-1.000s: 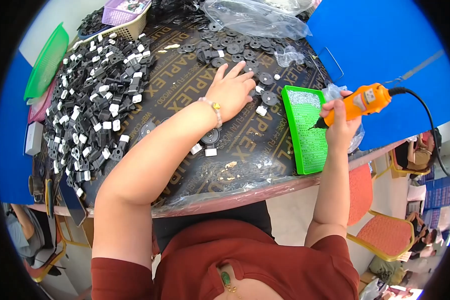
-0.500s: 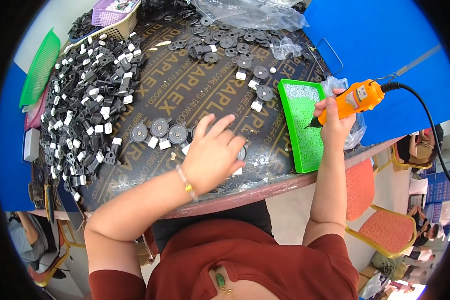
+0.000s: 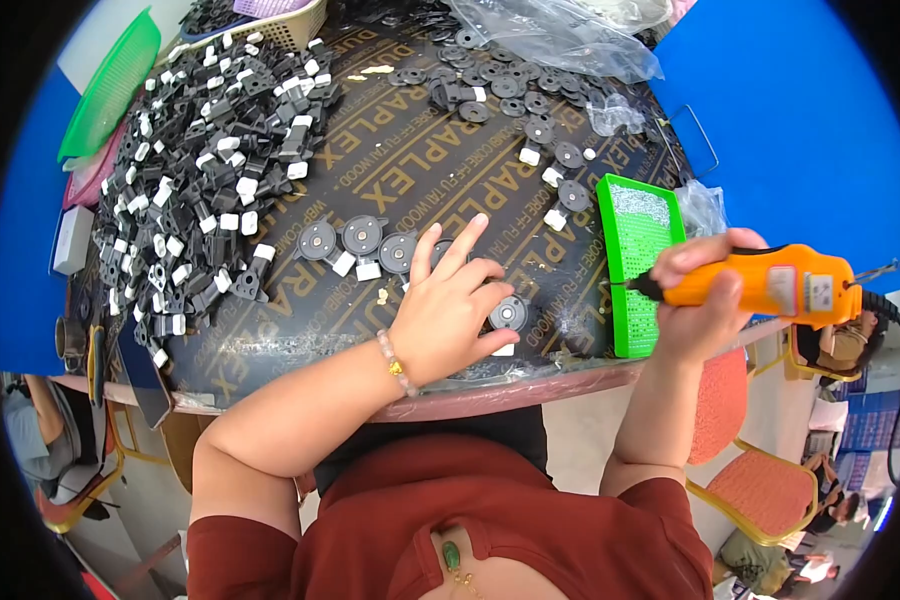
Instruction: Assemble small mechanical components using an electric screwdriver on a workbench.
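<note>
My right hand point(image 3: 705, 305) is wrapped round an orange electric screwdriver point(image 3: 770, 284). The tool lies nearly level, its dark tip pointing left over the green tray point(image 3: 621, 320). Small silvery screws point(image 3: 642, 208) fill the far end of that tray. With fingers spread, my left hand point(image 3: 450, 312) hovers over or rests on a row of round black wheel parts with white tabs; which of the two I cannot tell. One wheel part point(image 3: 508, 313) shows beside its thumb, another point(image 3: 362, 235) further left. The hand partly hides others in the row.
A big heap of black parts with white ends point(image 3: 210, 180) covers the table's left side. Loose black discs point(image 3: 505, 85) and a clear plastic bag point(image 3: 560, 40) lie at the back. A green basket point(image 3: 110, 85) leans far left; a blue panel point(image 3: 770, 130) stands right.
My right hand has tipped the screwdriver to nearly level and brought it lower and rightward, its tip now near the tray's left wall. My left hand stays by the row, fingers still spread.
</note>
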Available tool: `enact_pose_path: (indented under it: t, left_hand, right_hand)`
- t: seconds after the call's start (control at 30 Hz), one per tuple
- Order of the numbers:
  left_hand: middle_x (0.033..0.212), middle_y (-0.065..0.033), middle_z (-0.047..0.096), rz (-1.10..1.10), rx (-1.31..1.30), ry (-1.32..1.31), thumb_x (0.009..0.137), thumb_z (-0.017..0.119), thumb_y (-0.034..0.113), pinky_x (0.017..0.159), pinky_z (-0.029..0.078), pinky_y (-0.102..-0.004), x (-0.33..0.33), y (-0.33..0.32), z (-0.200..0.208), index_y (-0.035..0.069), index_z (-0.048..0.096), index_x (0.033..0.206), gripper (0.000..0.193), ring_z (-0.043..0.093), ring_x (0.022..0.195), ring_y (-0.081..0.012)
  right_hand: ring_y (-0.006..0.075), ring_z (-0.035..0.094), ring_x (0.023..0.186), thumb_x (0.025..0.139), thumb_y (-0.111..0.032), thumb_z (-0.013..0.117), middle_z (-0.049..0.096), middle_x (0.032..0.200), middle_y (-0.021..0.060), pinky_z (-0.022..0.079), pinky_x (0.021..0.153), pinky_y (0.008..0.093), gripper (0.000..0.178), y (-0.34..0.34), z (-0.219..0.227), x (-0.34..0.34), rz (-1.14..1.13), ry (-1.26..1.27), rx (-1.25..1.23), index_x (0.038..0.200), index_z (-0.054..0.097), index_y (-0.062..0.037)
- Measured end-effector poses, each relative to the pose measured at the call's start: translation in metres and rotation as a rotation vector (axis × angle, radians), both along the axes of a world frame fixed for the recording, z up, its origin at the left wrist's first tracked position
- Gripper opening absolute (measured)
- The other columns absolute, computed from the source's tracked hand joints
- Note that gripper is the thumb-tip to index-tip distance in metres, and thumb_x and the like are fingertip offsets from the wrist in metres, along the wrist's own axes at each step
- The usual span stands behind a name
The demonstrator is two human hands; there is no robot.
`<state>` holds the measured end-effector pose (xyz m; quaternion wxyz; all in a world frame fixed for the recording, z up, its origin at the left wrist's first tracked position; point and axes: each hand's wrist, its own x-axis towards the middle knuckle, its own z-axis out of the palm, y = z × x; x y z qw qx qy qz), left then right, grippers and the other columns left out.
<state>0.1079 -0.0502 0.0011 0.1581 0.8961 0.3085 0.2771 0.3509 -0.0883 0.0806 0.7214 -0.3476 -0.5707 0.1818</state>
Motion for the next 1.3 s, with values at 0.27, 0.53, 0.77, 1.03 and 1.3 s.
enact_pose_path:
  t: [0.27, 0.53, 0.77, 1.03, 1.3]
  left_hand:
    - [0.12, -0.0024, 0.06, 0.012, -0.039, -0.02, 0.07, 0.083, 0.037, 0.115, 0.013, -0.0611, -0.002, 0.0, -0.003, 0.014, 0.072, 0.104, 0.042, 0.029, 0.146, -0.034]
    - [0.121, -0.0035, 0.059, 0.007, -0.069, 0.005, 0.072, 0.082, 0.036, 0.116, 0.012, -0.0611, 0.0, -0.001, -0.004, 0.013, 0.071, 0.108, 0.044, 0.028, 0.146, -0.0344]
    - [0.107, -0.0023, 0.066, 0.004, -0.11, 0.047, 0.073, 0.082, 0.037, 0.115, 0.011, -0.0616, 0.0, -0.001, -0.005, 0.013, 0.07, 0.109, 0.045, 0.035, 0.143, -0.03]
    - [0.1, -0.0015, 0.068, 0.01, -0.069, 0.014, 0.074, 0.081, 0.039, 0.116, 0.009, -0.0618, 0.001, -0.003, -0.008, 0.013, 0.072, 0.106, 0.042, 0.038, 0.142, -0.0268]
    - [0.099, -0.0028, 0.069, 0.001, -0.059, -0.023, 0.073, 0.082, 0.037, 0.116, 0.009, -0.0603, 0.003, -0.004, -0.007, 0.012, 0.071, 0.105, 0.042, 0.04, 0.141, -0.0291]
  right_hand:
    - [0.0165, 0.061, 0.066, 0.088, -0.02, 0.075, 0.067, 0.082, 0.0148, 0.052, 0.062, 0.0279, 0.052, 0.013, -0.027, -0.065, 0.424, 0.131, -0.127, 0.125, 0.043, -0.003]
    - [0.0156, 0.061, 0.067, 0.091, -0.013, 0.07, 0.067, 0.083, 0.015, 0.052, 0.065, 0.0272, 0.041, 0.016, -0.039, -0.065, 0.462, 0.183, -0.176, 0.121, 0.044, -0.0039]
    - [0.0158, 0.061, 0.066, 0.09, -0.009, 0.071, 0.067, 0.083, 0.0146, 0.052, 0.064, 0.0277, 0.036, 0.013, -0.04, -0.071, 0.415, 0.135, -0.207, 0.114, 0.044, -0.005]
    - [0.0175, 0.057, 0.057, 0.09, -0.027, 0.072, 0.064, 0.074, 0.013, 0.05, 0.054, 0.0288, 0.05, 0.02, -0.031, -0.046, 0.401, 0.226, -0.089, 0.124, 0.044, -0.003]
    - [0.0132, 0.061, 0.061, 0.094, -0.013, 0.066, 0.065, 0.076, 0.0082, 0.049, 0.059, 0.0254, 0.028, 0.041, -0.024, 0.059, -0.237, -0.053, -0.261, 0.113, 0.05, -0.0014]
